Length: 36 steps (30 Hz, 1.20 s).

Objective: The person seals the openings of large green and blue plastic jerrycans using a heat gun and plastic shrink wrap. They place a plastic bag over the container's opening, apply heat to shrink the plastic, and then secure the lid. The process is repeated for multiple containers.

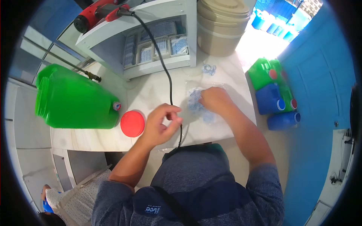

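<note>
My right hand (216, 99) rests on a clear plastic bag (222, 84) on the marble-patterned countertop (158, 90). Its curled fingers touch small blue-and-white printed pieces (194, 99) at the bag; whether they pinch one is hidden. My left hand (162, 124) hovers over the counter's front, fingers bent and thumb apart, with nothing visible in it. A black cable (167, 70) hangs down just beyond its fingertips. Left of that hand lies a round red lid (132, 123). Some clear plastic rings (208, 69) lie beyond the bag.
A large green jerrycan (79, 99) lies at left. A red heat gun (99, 14) sits atop a white shelf (135, 76) holding baskets (145, 53) of printed pieces. Beige buckets (222, 31) stand behind; blue jugs (268, 99) and green jugs (258, 73) at right. Another person (76, 195) is lower left.
</note>
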Tool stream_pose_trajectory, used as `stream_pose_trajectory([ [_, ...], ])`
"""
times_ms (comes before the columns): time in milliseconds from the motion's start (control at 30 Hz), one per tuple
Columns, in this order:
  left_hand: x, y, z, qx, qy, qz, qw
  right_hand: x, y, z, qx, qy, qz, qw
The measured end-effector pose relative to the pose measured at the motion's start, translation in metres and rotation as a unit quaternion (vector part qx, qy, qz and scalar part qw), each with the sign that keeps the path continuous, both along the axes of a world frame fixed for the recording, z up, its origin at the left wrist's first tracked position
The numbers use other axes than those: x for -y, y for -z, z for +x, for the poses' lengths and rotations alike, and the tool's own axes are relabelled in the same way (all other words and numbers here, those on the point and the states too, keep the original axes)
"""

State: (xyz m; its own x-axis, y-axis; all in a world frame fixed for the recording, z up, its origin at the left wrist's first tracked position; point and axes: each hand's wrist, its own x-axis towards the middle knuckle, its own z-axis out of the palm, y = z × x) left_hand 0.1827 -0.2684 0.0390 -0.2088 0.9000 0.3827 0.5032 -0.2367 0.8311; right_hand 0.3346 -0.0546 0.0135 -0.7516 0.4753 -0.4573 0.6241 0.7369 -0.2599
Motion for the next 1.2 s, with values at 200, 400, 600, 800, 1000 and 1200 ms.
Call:
stream_pose_trajectory([
  [200, 0.011, 0.005, 0.042, 0.043, 0.017, -0.109, 0.993, 0.016, 0.035, 0.011, -0.143, -0.028, 0.159, 0.977],
  [400, 0.012, 0.014, 0.053, 0.015, 0.046, -0.18, 0.982, 0.01, 0.05, 0.013, -0.097, -0.047, 0.143, 0.984],
  [600, 0.002, 0.023, 0.059, -0.014, 0.03, -0.129, 0.991, 0.024, 0.044, 0.024, -0.139, -0.035, 0.141, 0.98],
  [800, -0.03, 0.047, 0.065, -0.06, -0.04, -0.105, 0.992, 0.02, 0.038, 0.025, -0.171, -0.054, 0.173, 0.969],
  [1000, -0.06, 0.069, 0.065, -0.057, -0.092, -0.158, 0.982, 0.0, 0.021, 0.025, -0.142, -0.103, 0.09, 0.98],
  [1200, -0.067, 0.067, 0.063, 0.009, -0.107, -0.22, 0.969, -0.012, 0.005, 0.037, -0.167, -0.112, 0.051, 0.978],
])
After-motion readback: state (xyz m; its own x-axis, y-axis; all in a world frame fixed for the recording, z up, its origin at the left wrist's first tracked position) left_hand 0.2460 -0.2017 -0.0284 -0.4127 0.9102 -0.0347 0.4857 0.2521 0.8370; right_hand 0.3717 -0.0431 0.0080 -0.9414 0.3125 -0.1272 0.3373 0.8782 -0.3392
